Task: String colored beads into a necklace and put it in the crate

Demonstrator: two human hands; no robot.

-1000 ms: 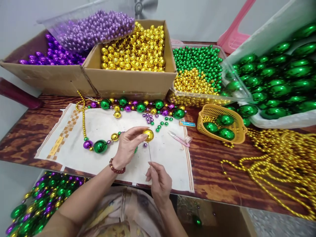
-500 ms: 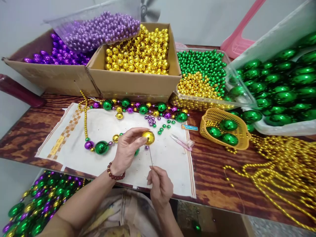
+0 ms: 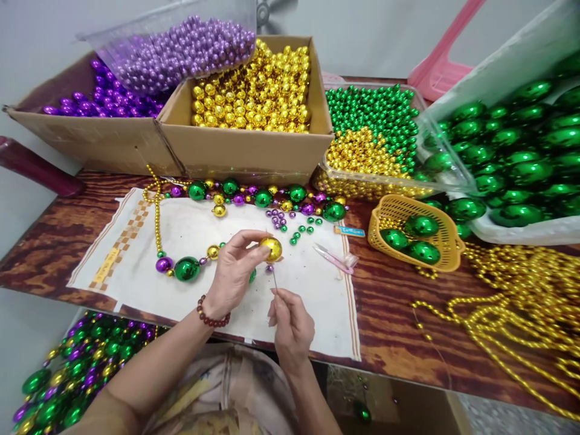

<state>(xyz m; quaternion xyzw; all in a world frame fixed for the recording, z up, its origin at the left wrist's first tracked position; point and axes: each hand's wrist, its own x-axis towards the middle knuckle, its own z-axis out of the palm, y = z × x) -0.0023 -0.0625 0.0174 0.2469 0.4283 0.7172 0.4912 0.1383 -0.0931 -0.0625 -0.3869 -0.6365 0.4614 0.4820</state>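
My left hand (image 3: 233, 275) pinches a shiny gold bead (image 3: 272, 249) between thumb and fingers above the white cloth (image 3: 181, 311). Just below it, my right hand (image 3: 292, 323) grips a thin needle (image 3: 274, 279) that points up into the bead; a short tip seems to show above it. A partly strung bead necklace (image 3: 186, 269) in purple, green and gold lies on the cloth, running behind my left hand. Loose small purple beads (image 3: 275, 220) and green beads (image 3: 301, 229) sit beyond my hands. Small pink-handled snips (image 3: 336, 260) rest to the right.
Behind the cloth stand cardboard boxes of purple beads (image 3: 131, 93) and gold beads (image 3: 254, 96). A clear tub (image 3: 376, 188) holds green and gold beads. A yellow basket (image 3: 446, 238) with large green beads stands on the right, near gold bead strands (image 3: 521, 290). Finished-looking strands (image 3: 263, 198) line the cloth's back edge.
My right hand has moved up towards the gold bead, and less of the needle shows beneath it. My left hand still holds the bead in nearly the same place.
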